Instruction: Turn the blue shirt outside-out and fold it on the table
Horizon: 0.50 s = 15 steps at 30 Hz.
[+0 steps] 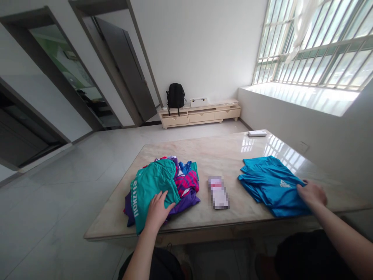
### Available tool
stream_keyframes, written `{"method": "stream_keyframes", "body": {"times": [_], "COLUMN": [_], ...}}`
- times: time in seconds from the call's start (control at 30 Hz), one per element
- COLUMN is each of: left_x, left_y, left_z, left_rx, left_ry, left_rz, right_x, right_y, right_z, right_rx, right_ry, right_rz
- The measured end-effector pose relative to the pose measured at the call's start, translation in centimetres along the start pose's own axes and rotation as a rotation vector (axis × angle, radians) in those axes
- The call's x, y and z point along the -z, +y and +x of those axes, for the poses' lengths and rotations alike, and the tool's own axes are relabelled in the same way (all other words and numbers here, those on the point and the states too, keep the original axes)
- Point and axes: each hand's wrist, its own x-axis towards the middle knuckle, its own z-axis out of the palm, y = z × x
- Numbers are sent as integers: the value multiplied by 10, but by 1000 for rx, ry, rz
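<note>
Marble-look counter (221, 155) in a bare white room, barred window at 2 o'clock, open doors at 10 o'clock. Folded blue shirt (272, 184) lies flat on the counter's right side, logo up, edges squared, so it reads as a finished fold set apart from the rest. Right hand (311, 193) rests on its near right corner at about 4 o'clock of the shirt, fingers spread and flat, palm down, pressing rather than gripping. Teal shirt (153, 186) tops the loose pile of clothes (186, 184) at the counter's left side, white lettering along its edge, crumpled and draped over the pink, purple and blue garments under it. Left hand (159, 210) lies on the teal shirt's near edge at its 6 o'clock, fingers open and curved over the cloth, touching but not visibly pinching it. Between pile and folded shirt sits a small blurred flat packet (218, 192), apart from both. White flat box (257, 133) sits at the far right corner of the counter at 1 o'clock. Beyond, black backpack (175, 96) stands on a low cream cabinet (201, 114) against the wall at 12 o'clock.
</note>
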Motion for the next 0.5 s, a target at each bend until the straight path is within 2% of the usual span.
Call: {"method": "stream_keyframes", "body": {"times": [0.07, 0.13, 0.3, 0.5], "left_x": [6, 13, 24, 24], "left_y": [6, 11, 21, 24], "left_z": [-1, -1, -4, -12], "left_rx": [-7, -5, 27, -49], "left_ry": [-6, 4, 49, 46], "left_rz": [-35, -70, -75, -100], "right_x": [2, -1, -6, 4], "right_y": [-8, -23, -77, -152], "right_z": [-10, -18, -31, -62], "right_rx": [-1, 60, 190, 134], "right_ry": [38, 30, -27, -223], "right_rz": [-29, -28, 71, 509]}}
